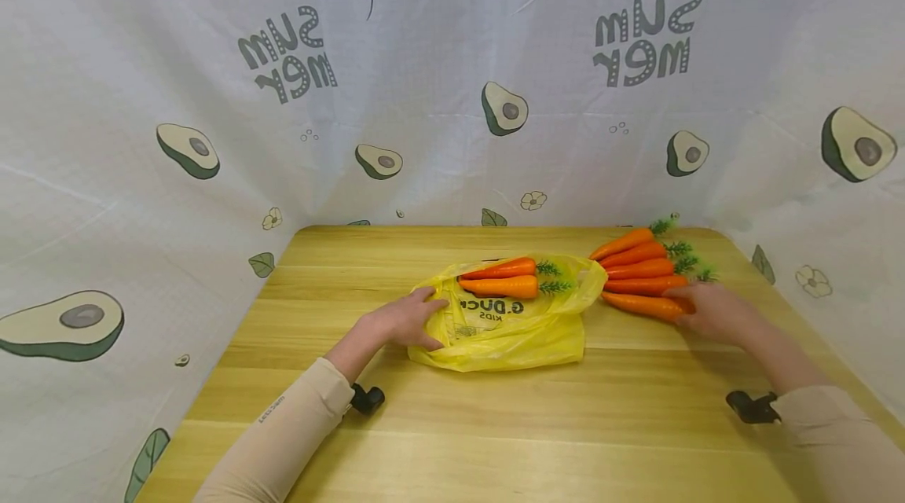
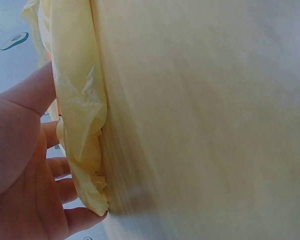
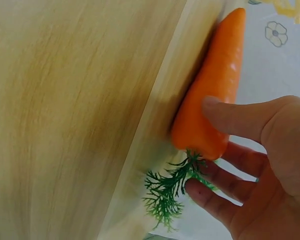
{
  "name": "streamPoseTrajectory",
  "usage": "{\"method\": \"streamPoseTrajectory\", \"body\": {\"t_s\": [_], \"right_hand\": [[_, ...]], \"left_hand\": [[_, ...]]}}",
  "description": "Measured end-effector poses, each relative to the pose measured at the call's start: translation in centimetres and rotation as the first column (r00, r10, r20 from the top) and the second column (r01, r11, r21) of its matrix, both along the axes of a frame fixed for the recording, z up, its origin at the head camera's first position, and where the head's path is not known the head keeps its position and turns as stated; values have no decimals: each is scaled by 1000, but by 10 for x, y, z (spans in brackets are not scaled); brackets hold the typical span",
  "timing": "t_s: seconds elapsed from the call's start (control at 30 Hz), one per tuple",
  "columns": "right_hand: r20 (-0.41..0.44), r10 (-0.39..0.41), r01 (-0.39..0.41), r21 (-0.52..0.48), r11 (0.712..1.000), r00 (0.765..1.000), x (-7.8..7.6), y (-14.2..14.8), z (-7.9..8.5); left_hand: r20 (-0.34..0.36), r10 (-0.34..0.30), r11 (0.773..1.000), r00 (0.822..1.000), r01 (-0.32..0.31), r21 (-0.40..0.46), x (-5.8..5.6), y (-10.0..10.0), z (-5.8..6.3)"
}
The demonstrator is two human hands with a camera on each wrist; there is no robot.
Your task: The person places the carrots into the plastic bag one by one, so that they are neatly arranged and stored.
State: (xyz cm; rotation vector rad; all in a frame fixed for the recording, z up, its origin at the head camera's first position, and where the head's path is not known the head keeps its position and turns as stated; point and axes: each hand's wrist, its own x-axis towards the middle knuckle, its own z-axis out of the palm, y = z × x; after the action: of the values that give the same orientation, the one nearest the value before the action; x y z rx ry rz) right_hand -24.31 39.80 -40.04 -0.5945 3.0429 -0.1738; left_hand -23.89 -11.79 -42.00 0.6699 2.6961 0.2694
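Beige-sleeved forearms (image 1: 286, 428) lie nearest in the head view, reaching over a pale wood-grain table (image 1: 551, 440). The left hand (image 1: 410, 318) is at the left end of a crumpled, thin yellow plastic bag (image 1: 512, 354), its fingers and thumb spread apart. Two orange carrots with green leafy tops (image 1: 500, 288) lie on the printed film; whether they are inside the bag or on top, I cannot tell. A tug on the film could roll them off. The right hand (image 1: 714, 314) grips the nearest of a fanned row of five glossy orange carrots (image 1: 636, 269) to the right of the bag. Their tips lie right beside a bunched corner of film, so a sideways sweep could catch it and shift the bag.

From the left wrist, the film hangs in loose folds across the fingertips, with no firm pinch visible. Such limp plastic would probably sag if those fingers eased.

From the right wrist, the thumb presses the held carrot near its leafy end, with fingers behind. Being held off-centre, the smooth, tapered body could droop or twist free when lifted.
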Motion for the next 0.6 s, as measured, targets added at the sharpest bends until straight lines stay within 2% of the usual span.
{"method": "streamPoseTrajectory", "body": {"t_s": [0.37,0.6], "right_hand": [[26,10,-9,-28,1000,1000,-2,5,-1],[3,10,-10,-49,999,1000,0,10,1]], "left_hand": [[10,4,1000,1000,-3,-3,0,2,3],[8,7,1000,1000,-6,-9,0,1,2]]}}
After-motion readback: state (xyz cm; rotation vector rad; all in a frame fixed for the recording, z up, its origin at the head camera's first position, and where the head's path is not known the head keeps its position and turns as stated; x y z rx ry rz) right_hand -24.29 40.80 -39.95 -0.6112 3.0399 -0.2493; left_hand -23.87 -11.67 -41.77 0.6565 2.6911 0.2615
